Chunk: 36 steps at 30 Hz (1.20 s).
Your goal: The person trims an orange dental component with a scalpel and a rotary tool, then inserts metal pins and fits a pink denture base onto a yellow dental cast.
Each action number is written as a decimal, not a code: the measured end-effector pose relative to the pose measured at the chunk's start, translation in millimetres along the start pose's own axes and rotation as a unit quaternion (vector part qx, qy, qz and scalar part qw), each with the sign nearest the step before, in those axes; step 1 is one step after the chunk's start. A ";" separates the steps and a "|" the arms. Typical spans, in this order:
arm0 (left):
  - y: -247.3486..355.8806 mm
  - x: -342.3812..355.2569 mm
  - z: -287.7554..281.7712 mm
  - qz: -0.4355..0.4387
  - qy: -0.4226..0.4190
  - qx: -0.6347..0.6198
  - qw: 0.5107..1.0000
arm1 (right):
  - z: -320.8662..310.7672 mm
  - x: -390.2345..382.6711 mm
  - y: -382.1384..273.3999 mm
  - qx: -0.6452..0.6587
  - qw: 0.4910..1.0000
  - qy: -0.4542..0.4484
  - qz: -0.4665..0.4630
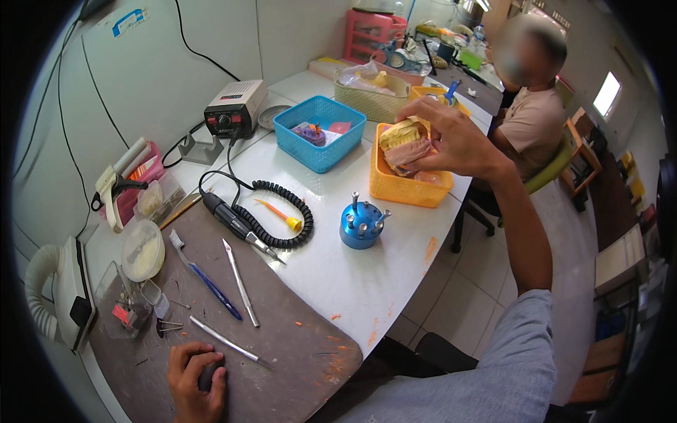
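My right hand [455,141] reaches out over the yellow-orange basket [405,189]. Between its thumb and fingers is a dental cast [405,146] with yellow and pinkish parts; some of it is hidden by the fingers. At the near edge of the brown mat, my left hand [192,384] rests with curled fingers, closed around something dark that I cannot make out. A slim metal carving tool [229,340] lies just beyond it. Further up the mat are a scalpel-like knife [241,282] and a blue toothbrush [204,276].
A blue bur holder [362,227] stands mid-table. Beside it lies a rotary handpiece [236,220] with a coiled cord, wired to a control box [235,107]. A blue basket [321,137] sits behind. At left are a round tub [143,252] and a suction hose [42,282]. Another person [532,113] sits far right.
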<state>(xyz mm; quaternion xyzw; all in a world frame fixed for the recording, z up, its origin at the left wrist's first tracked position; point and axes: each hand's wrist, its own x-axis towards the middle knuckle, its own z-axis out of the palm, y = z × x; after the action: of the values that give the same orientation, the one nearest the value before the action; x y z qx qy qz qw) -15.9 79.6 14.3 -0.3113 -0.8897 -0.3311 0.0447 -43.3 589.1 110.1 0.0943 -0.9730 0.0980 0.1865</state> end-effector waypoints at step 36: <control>31.2 53.8 33.5 -0.041 -0.024 -0.485 0.873 | 112.1 -7.5 -217.2 0.665 0.730 -0.092 0.130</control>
<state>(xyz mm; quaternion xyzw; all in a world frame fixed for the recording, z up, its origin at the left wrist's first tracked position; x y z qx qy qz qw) -36.6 146.8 21.2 -0.2654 -0.6302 -0.7147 -0.1470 -27.3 355.7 38.9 0.0751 -0.6747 0.7338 -0.0286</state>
